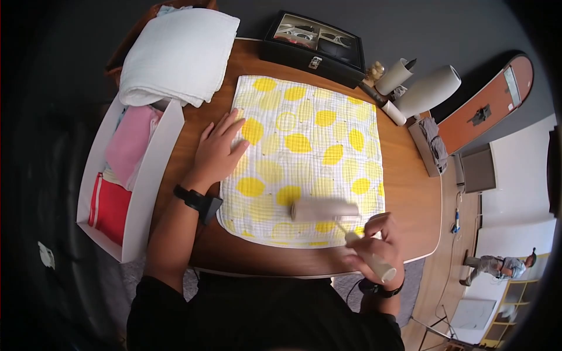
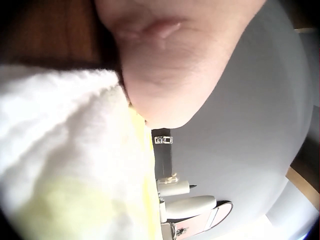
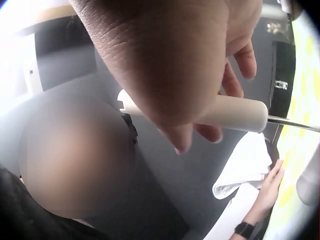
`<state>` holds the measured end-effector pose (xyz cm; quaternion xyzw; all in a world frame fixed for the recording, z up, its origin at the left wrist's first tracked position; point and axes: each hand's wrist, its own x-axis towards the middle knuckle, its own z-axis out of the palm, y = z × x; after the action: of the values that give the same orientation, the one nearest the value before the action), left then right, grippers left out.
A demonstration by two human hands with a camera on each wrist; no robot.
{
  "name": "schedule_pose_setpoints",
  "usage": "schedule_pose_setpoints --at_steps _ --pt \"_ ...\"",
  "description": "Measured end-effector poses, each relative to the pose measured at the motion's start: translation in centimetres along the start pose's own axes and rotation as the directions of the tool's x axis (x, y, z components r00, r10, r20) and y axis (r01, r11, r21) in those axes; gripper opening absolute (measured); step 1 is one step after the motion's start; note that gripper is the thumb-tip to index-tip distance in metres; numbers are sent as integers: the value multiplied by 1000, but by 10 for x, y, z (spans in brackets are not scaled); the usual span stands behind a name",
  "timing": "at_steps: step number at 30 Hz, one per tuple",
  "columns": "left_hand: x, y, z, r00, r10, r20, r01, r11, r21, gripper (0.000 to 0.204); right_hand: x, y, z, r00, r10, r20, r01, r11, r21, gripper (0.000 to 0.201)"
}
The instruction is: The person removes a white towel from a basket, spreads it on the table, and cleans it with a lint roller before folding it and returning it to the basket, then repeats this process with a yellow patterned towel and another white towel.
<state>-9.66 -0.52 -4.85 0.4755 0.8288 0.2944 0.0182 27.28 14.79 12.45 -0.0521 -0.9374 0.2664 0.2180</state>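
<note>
A white muslin cloth (image 1: 313,167) with yellow lemon prints lies spread flat on the wooden table. My left hand (image 1: 219,147) rests on its left edge with the fingers spread. In my right hand (image 1: 383,243) is the pale handle of a lint roller (image 1: 325,209), gripped near the table's front edge. The blurred roller head lies over the lower part of the cloth. From the right wrist view, fingers curl around the white handle (image 3: 235,112), and a thin metal rod runs from it toward the cloth.
A white box (image 1: 159,169) with pink and red fabric stands at left, below a folded white towel (image 1: 181,52). Along the back are a black glasses case (image 1: 313,61), a white vase (image 1: 433,90) and a grey box (image 1: 430,152). A person (image 1: 506,266) stands far off at right.
</note>
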Motion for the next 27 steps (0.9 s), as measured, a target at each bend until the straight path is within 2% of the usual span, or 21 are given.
schedule_pose_setpoints --at_steps 2,4,6,7,9,11,13,15,16,19,20,23,24,27 --pt "0 -4 2 999 -14 -36 12 997 -72 52 -4 12 10 997 -64 -39 73 948 310 29" --pt "1 -8 3 994 -23 -105 4 984 -176 45 1 21 9 996 -88 25 76 944 321 30" --pt "3 -8 -1 993 -35 -111 4 964 -266 43 14 30 12 992 -110 63 78 921 381 27" --pt "3 -8 -3 993 -41 -114 4 951 -310 42 21 36 17 991 -126 36 104 923 370 27" --pt "2 -6 -3 983 1 -183 -36 981 -189 41 36 49 27 987 -159 -19 156 927 342 27" --pt "1 -5 -2 973 25 -229 -56 990 -133 41 57 60 33 979 -204 -7 202 966 161 30" --pt "2 -6 -1 967 24 -253 -63 987 -146 42 66 89 52 986 -165 -7 165 986 -29 29" --pt "3 -6 0 974 -41 -224 -8 977 -214 43 81 116 73 994 -71 -78 68 997 -49 24" --pt "3 -6 1 976 -72 -207 19 968 -249 44 81 135 85 998 30 -50 -29 999 14 22" --pt "3 -7 3 975 -72 -212 21 973 -231 46 92 174 102 989 93 -114 -93 996 7 24" --pt "4 -5 1 976 -87 -200 36 969 -244 46 96 168 96 981 161 -107 -154 986 68 25" --pt "2 -3 -1 977 -128 -169 80 961 -266 46 99 145 72 988 146 -46 -145 989 34 23" --pt "2 -2 -1 977 -129 -168 82 961 -263 47 95 131 63 995 90 -34 -89 996 20 21" --pt "3 -4 2 975 -127 -181 78 963 -257 47 68 80 27 966 98 238 -83 994 -71 21"
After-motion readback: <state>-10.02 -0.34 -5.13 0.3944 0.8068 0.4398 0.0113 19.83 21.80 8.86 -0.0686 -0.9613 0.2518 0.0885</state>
